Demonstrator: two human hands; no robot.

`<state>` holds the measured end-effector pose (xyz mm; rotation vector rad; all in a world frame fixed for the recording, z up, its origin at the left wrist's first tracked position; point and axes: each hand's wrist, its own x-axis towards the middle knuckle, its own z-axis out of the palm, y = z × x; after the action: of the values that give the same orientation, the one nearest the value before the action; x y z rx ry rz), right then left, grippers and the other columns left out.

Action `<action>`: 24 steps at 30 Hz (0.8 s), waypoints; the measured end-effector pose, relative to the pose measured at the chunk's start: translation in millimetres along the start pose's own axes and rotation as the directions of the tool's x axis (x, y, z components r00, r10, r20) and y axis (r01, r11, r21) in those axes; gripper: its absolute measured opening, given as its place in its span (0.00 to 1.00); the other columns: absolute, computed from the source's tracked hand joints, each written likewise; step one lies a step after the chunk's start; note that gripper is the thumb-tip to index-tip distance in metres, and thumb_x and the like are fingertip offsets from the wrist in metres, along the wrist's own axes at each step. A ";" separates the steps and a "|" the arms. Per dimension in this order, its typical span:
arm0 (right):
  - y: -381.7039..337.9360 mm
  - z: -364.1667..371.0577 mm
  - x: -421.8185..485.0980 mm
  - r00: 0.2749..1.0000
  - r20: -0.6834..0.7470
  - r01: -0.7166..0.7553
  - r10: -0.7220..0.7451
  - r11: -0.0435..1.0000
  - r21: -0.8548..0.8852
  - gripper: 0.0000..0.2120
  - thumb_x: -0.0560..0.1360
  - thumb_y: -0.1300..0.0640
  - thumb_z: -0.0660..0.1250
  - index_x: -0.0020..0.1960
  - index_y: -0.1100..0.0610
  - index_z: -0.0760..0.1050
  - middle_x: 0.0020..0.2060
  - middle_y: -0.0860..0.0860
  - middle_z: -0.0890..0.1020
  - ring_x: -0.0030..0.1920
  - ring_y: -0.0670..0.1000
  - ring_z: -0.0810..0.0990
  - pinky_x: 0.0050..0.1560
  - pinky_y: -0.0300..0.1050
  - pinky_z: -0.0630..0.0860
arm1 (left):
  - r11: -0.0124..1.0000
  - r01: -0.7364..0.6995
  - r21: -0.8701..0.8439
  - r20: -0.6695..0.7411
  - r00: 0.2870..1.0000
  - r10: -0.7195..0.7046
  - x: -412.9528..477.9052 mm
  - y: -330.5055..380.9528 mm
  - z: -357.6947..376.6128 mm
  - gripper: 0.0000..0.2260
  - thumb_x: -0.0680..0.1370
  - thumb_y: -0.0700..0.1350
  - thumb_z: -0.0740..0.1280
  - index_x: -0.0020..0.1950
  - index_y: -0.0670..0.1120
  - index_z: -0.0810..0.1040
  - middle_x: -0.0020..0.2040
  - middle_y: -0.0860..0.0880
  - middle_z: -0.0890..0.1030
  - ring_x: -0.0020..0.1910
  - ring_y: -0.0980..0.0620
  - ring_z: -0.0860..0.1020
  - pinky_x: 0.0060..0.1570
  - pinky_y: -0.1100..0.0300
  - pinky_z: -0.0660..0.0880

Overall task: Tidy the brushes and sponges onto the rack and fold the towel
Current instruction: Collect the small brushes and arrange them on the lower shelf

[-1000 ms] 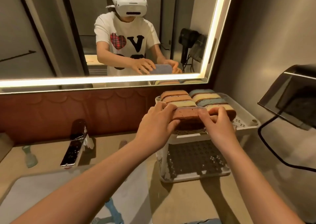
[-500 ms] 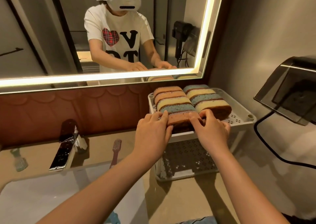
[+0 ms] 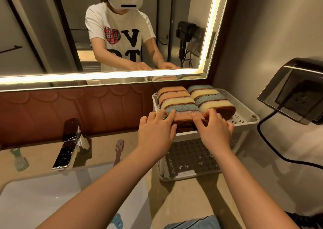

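Both grips are on the pink sponge (image 3: 183, 118) at the front of the rack's (image 3: 244, 122) top tier. Left grip (image 3: 155, 131) has its fingers laid flat across the sponge's left end. Right grip (image 3: 215, 129) has fingertips on its right end. Neither wraps round it: fingers apart, pressing, not clamped. Thumbs are hidden, so can't tell if anything pinches from below. The sponge stands on edge, touching the blue sponge (image 3: 181, 108) behind it and right at the front lip.

Risks, as I judge them:
- Row is packed tight and sponges are springy. Let go fast and the pink one may pop fwd over the low lip, onto the tabletop (image 3: 174, 202) or into the basin (image 3: 43, 193).
- Push too hard and the back sponges could buckle out of line, or the light plastic rack could slide.
- Yellow sponge (image 3: 216, 106) ending the right row sits just beside right grip; a knuckle could knock it askew.
- Cable (image 3: 262, 141) hangs near the rack's right side; an elbow could snag it.

Not yet done: pink brush (image 3: 119, 150) and green brush (image 3: 20, 160) lie on the tabletop either side of the tap (image 3: 70, 145), well apart from the rack. A blue handle (image 3: 117, 220) pokes in at the bottom edge. Blue cloth (image 3: 192, 222) down there may be the towel, can't tell.
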<state>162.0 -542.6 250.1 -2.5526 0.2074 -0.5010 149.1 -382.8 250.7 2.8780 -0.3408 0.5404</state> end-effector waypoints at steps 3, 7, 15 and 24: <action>-7.1 -4.2 -6.7 0.985 -0.122 0.116 -0.121 0.992 -0.049 0.14 0.76 0.45 0.61 0.55 0.54 0.69 0.51 0.52 0.76 0.54 0.54 0.73 0.61 0.51 0.62 | 0.990 -0.032 -0.139 0.039 0.999 0.037 -7.9 -8.7 -10.1 0.23 0.81 0.55 0.52 0.76 0.57 0.52 0.72 0.53 0.64 0.65 0.50 0.66 0.61 0.53 0.62; -35.0 -10.7 -24.7 0.905 -0.145 0.396 -0.400 0.917 -0.054 0.06 0.76 0.51 0.63 0.48 0.53 0.74 0.42 0.47 0.77 0.45 0.48 0.71 0.50 0.45 0.63 | 0.960 -0.078 -0.268 0.035 0.995 0.091 -27.0 -32.9 -39.9 0.19 0.80 0.53 0.57 0.71 0.55 0.66 0.65 0.55 0.74 0.60 0.53 0.72 0.58 0.55 0.69; -107.4 19.1 -90.9 0.749 0.361 0.548 -0.555 0.826 0.131 0.06 0.77 0.47 0.61 0.50 0.47 0.75 0.39 0.41 0.76 0.41 0.45 0.76 0.43 0.44 0.76 | 0.936 0.106 -0.336 0.482 0.873 0.075 -85.8 -120.4 -84.7 0.16 0.79 0.54 0.58 0.64 0.52 0.73 0.57 0.53 0.79 0.53 0.58 0.77 0.55 0.60 0.74; -161.0 97.9 -182.3 0.502 0.699 0.497 -0.510 0.831 0.249 0.11 0.77 0.51 0.63 0.58 0.49 0.74 0.44 0.44 0.78 0.45 0.47 0.77 0.48 0.46 0.77 | 0.905 0.343 -0.253 0.704 0.706 -0.071 -184.5 -217.7 -91.3 0.20 0.78 0.54 0.60 0.69 0.51 0.69 0.62 0.52 0.76 0.54 0.57 0.74 0.55 0.61 0.72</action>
<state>40.2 -315.8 200.5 -2.5357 -0.8767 0.4041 7.7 -119.2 232.9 2.5663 -0.1695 -0.6076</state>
